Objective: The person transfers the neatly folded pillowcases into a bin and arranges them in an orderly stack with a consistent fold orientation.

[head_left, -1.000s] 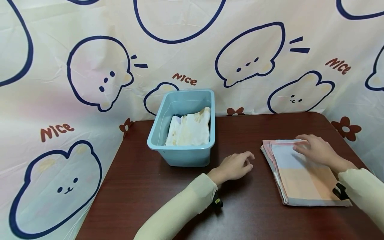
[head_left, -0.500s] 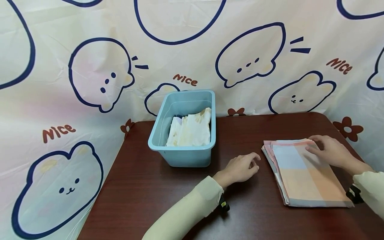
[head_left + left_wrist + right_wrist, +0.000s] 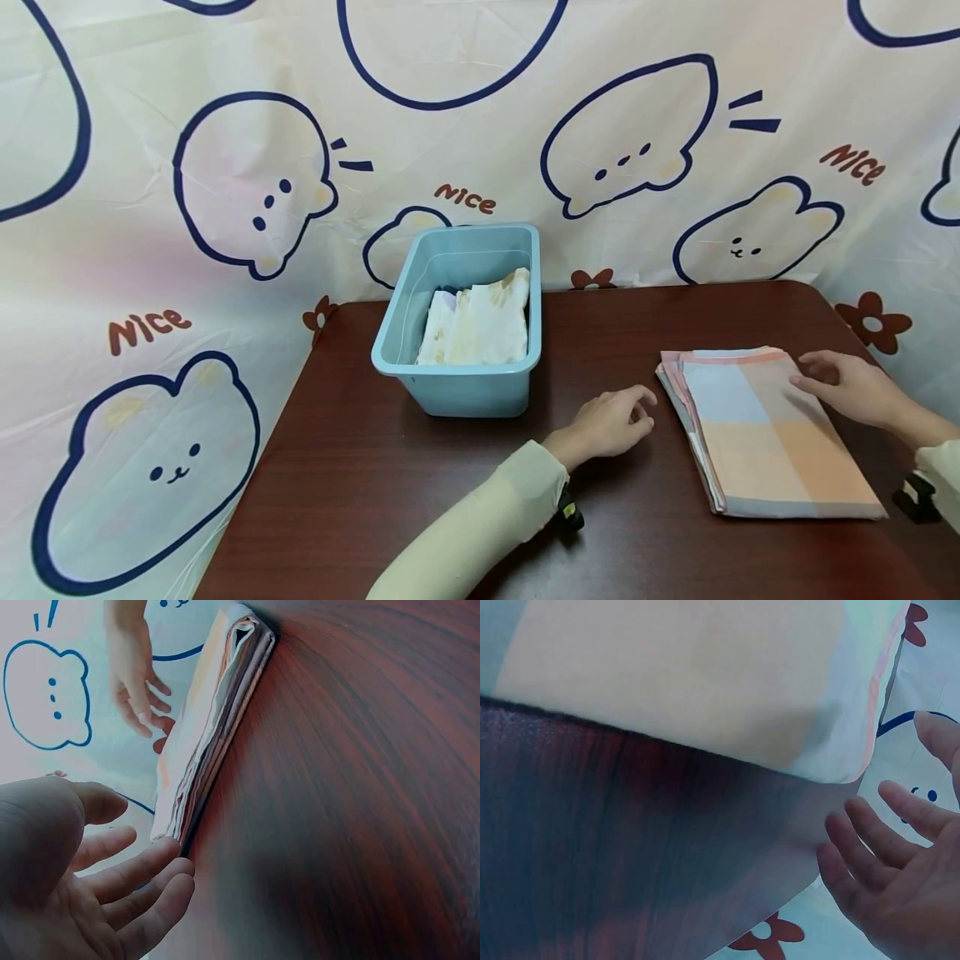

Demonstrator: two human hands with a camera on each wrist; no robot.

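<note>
A folded checked cloth (image 3: 772, 442) in orange, pale blue, grey and pink lies flat on the right side of the table. Its layered folds face left and show edge-on in the left wrist view. Just left of those folds hovers my left hand (image 3: 606, 423), fingers relaxed and loosely bent, holding nothing. My right hand (image 3: 862, 392) is at the cloth's far right corner, thumb close to its right edge. In the right wrist view its fingers (image 3: 870, 855) are spread and lightly bent beside the corner, with nothing in them.
A light blue plastic bin (image 3: 465, 390) stands left of centre at the back of the table, with folded white, brown-stained-looking cloth (image 3: 487, 325) inside. Behind the dark wooden table (image 3: 337, 500) hangs a cartoon-printed curtain (image 3: 465, 150).
My right hand has slid right, from over the cloth's top to its right edge. My left hand has shifted slightly right, nearer the folds. The cloth has stayed in place.
</note>
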